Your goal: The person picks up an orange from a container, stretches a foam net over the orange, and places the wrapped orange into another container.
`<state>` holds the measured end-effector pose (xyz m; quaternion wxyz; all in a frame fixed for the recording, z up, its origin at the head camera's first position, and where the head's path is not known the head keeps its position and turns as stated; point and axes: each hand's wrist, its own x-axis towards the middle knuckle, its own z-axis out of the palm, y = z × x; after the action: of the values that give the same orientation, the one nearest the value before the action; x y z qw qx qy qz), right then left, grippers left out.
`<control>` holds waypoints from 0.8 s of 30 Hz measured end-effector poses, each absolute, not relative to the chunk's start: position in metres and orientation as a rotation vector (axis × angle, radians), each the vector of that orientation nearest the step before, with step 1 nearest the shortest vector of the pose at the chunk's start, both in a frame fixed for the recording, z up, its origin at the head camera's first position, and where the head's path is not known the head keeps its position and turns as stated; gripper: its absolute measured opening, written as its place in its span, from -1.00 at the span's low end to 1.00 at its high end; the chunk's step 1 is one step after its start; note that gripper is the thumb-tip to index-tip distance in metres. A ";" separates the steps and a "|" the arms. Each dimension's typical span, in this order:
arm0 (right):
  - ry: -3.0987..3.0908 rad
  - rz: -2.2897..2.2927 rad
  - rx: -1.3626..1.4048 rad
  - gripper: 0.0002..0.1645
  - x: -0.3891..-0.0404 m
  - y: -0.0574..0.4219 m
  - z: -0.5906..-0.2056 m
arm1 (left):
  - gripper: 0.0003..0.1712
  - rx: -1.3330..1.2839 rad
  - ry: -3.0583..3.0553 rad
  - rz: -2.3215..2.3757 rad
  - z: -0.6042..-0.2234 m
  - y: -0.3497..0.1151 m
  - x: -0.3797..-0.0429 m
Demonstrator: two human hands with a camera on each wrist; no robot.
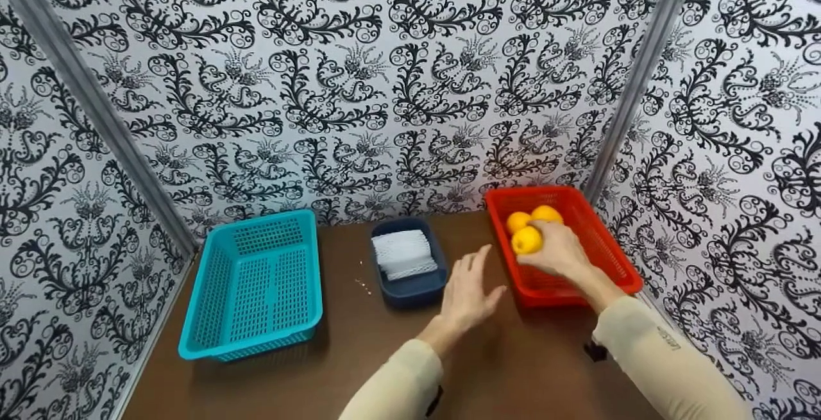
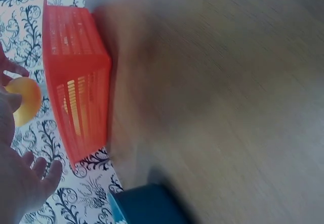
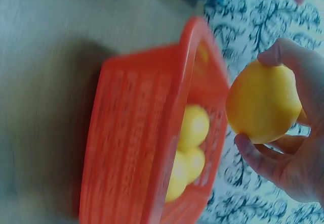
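Note:
My right hand [image 1: 557, 250] grips an orange [image 1: 527, 240] between thumb and fingers, above the red basket [image 1: 619, 250]. The right wrist view shows this orange [image 3: 263, 102] raised over the basket's rim. More oranges [image 3: 194, 128] lie inside the basket, partly hidden by its wall. Between the basket and the dark blue container, my left hand [image 1: 467, 292] hovers above the table with its fingers spread and nothing in them. In the left wrist view, the left hand [image 2: 25, 181] appears at the lower left, below the held orange [image 2: 28, 101].
A turquoise basket [image 1: 315, 298] stands on the left of the brown table [image 1: 365, 356]. The dark blue container [image 1: 410, 292] at the middle back holds a white netted bundle [image 1: 404, 253]. Patterned walls [image 1: 346, 86] enclose the table at the back and sides.

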<state>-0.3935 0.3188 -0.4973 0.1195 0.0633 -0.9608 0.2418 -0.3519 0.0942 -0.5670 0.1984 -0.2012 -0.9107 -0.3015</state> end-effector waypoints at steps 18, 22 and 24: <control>-2.822 1.101 0.310 -0.16 -0.372 0.238 -0.512 | 0.13 -0.471 -2.413 -1.061 -0.573 0.048 -0.343; -2.809 1.194 0.327 -0.20 -0.367 0.223 -0.521 | 0.06 -0.437 -2.406 -1.128 -0.579 0.039 -0.343; -2.813 1.249 0.313 -0.22 -0.362 0.216 -0.526 | 0.00 -0.435 -2.412 -1.158 -0.583 0.034 -0.340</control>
<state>-0.3622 0.2164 -0.5261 0.0236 0.1012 -0.9090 0.4037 -0.3399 0.0344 -0.5833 0.2140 -0.1570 -0.8692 -0.4173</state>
